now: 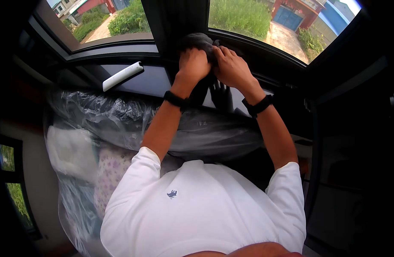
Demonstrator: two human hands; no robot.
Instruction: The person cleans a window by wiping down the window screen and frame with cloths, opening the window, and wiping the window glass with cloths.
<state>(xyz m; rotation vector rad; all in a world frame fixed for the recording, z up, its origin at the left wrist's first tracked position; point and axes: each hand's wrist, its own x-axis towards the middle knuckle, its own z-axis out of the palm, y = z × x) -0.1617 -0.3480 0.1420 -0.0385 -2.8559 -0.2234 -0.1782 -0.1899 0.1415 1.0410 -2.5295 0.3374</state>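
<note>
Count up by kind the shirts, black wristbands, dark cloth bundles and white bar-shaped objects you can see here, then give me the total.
White short-sleeved shirt: 1
Black wristbands: 2
Dark cloth bundle: 1
White bar-shaped object: 1
Total: 5

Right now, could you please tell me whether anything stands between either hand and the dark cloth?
Nothing visible does: the left hand and the right hand are both on the dark cloth by the window frame. The white oblong object lies on the glossy ledge, off left, clear of both hands.
</note>
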